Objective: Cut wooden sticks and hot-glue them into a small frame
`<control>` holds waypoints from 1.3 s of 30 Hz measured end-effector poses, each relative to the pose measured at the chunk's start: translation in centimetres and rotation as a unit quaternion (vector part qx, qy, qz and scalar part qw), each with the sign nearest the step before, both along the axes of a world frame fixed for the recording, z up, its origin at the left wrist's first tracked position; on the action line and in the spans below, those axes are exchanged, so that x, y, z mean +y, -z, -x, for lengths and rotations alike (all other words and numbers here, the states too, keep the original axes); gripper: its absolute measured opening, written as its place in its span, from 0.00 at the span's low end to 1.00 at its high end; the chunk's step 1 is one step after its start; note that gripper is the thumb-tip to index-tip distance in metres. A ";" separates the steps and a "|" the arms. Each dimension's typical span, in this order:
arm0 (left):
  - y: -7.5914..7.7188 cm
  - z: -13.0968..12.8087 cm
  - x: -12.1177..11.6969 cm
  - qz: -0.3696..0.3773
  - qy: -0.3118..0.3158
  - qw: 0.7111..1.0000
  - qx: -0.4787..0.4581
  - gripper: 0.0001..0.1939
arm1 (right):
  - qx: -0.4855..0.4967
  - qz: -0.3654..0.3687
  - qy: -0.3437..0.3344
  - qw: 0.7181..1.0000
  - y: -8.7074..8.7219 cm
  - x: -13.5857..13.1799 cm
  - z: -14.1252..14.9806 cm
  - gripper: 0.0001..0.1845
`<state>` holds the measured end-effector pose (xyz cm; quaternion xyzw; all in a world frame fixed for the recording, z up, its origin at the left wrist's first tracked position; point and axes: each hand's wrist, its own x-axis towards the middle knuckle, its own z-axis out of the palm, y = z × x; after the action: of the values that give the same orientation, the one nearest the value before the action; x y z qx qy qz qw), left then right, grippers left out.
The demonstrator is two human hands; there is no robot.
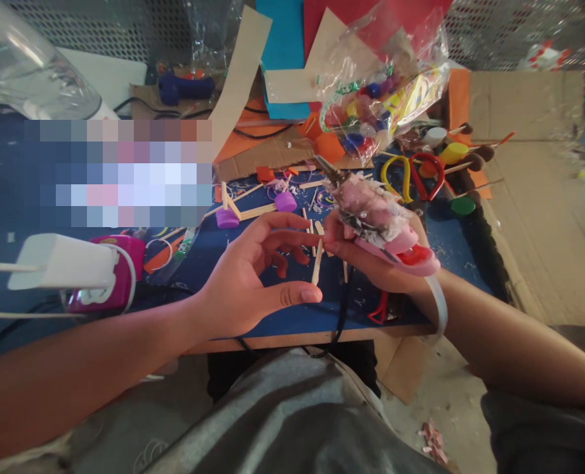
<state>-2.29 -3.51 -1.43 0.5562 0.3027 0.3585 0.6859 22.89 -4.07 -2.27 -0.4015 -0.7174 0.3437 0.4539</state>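
Observation:
My right hand [339, 240] is closed around a pink hot glue gun [376, 217]; its metal nozzle points up and left. A translucent glue stick [439, 306] sticks out of its rear end. Whitish strands and dried residue coat the gun's front. My left hand [257, 270] has its fingers curved, with a short wooden stick [317, 263] spanning from forefinger tip to thumb tip. The fingertips of both hands meet at the stick's upper end. Beyond the left hand lies a piece made of joined wooden sticks [257, 212] with purple bottle caps [227, 217].
Scissors with yellow and red handles [411, 178] lie behind the glue gun. A plastic bag of colourful items [371, 99] stands at the back. At left are a white charger [65, 262] in a pink socket block [112, 276] and a clear bottle [35, 66]. Cardboard [524, 197] is at right.

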 end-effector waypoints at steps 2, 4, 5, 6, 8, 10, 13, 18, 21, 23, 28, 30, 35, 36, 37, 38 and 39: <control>0.1 0.0 0.0 -0.007 -0.004 1.000 0.000 0.37 | -0.006 0.003 0.000 1.000 0.0 0.0 0.0 0.14; 0.2 0.1 0.0 -0.010 -0.001 1.000 0.000 0.37 | -0.009 -0.004 0.003 1.000 0.0 0.0 0.0 0.13; 0.2 0.1 0.0 -0.009 0.003 1.000 -0.001 0.37 | -0.008 -0.009 0.007 1.000 0.0 0.0 0.0 0.14; 0.2 0.2 0.0 -0.008 0.008 1.000 -0.003 0.37 | -0.004 -0.016 0.008 1.000 -0.1 0.0 0.1 0.15; 0.2 0.2 0.1 -0.006 0.014 1.000 -0.010 0.37 | 0.006 -0.024 0.008 1.000 -0.1 0.0 0.1 0.16; 0.2 0.2 0.1 0.000 0.016 1.000 -0.012 0.36 | 0.022 -0.030 0.006 0.999 0.0 0.0 0.2 0.17; 0.1 0.0 0.1 0.003 0.016 1.000 -0.007 0.35 | 0.044 -0.031 0.006 0.999 0.4 0.0 0.2 0.18; 0.2 0.1 0.1 0.000 0.021 1.000 -0.011 0.32 | 0.054 -0.043 0.013 0.998 0.4 -0.1 0.3 0.18; 0.4 0.1 0.2 -0.015 0.019 0.999 -0.022 0.30 | 0.047 -0.038 0.019 0.998 0.2 -0.2 0.4 0.18; 0.5 0.2 0.2 -0.029 0.019 0.999 -0.021 0.29 | 0.045 -0.027 0.026 0.998 0.2 -0.3 0.4 0.17; 0.5 0.2 0.2 -0.037 0.013 0.999 -0.013 0.29 | 0.064 0.004 0.012 0.998 0.4 -0.2 0.3 0.16; 0.4 0.1 0.1 -0.040 0.004 0.999 -0.008 0.30 | 0.046 0.001 0.012 0.999 0.3 -0.2 0.3 0.15; 0.1 0.0 0.0 -0.051 -0.006 0.999 0.012 0.31 | 0.040 0.015 0.015 0.999 0.0 -0.1 0.4 0.15; 0.1 0.0 0.0 -0.050 -0.008 0.999 0.015 0.31 | 0.037 0.016 0.012 0.999 0.0 -0.1 0.4 0.15; 0.1 0.0 0.0 -0.050 -0.012 0.999 0.017 0.32 | 0.032 0.015 0.008 0.999 -0.1 -0.1 0.5 0.15; 0.0 0.1 0.1 -0.048 -0.016 0.999 0.020 0.32 | 0.025 0.012 0.005 1.000 -0.1 -0.1 0.5 0.14; 0.0 0.1 0.1 -0.046 -0.020 0.999 0.021 0.33 | 0.017 0.006 0.003 1.000 -0.1 -0.1 0.5 0.13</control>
<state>-2.34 -3.43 -1.46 0.5880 0.3116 0.3741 0.6460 22.41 -4.12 -2.14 -0.4001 -0.7066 0.3532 0.4646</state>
